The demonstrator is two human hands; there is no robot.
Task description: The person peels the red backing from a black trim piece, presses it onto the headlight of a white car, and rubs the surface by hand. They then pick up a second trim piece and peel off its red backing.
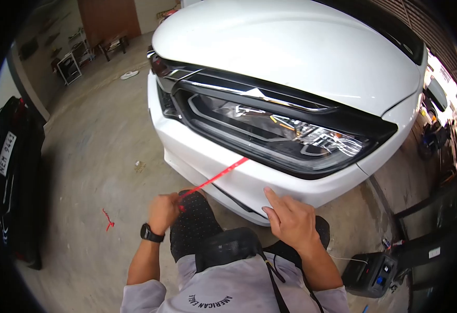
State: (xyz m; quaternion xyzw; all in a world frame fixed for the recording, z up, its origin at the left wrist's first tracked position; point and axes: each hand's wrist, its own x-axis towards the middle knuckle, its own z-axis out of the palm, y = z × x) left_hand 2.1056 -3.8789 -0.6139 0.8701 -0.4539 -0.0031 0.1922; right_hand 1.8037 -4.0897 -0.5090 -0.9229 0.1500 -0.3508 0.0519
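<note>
My left hand (165, 211), wearing a black watch, is closed around one end of a strip of red tape (215, 178). The strip runs taut up to the lower edge of the car's headlight (285, 136). Below that headlight is the white bumper (322, 187). My right hand (292, 219) is close by the bumper, index finger and thumb spread apart, with nothing seen between them. Its other fingers are partly curled. Above the headlight curves the white hood (291, 47).
Red tape scraps (108, 221) lie on the concrete floor (98, 172) at left. A black car (17, 182) stands at the left edge. To the right is a black speaker-like box (369, 274) with a pale cable. A white slipper (129, 75) lies farther back.
</note>
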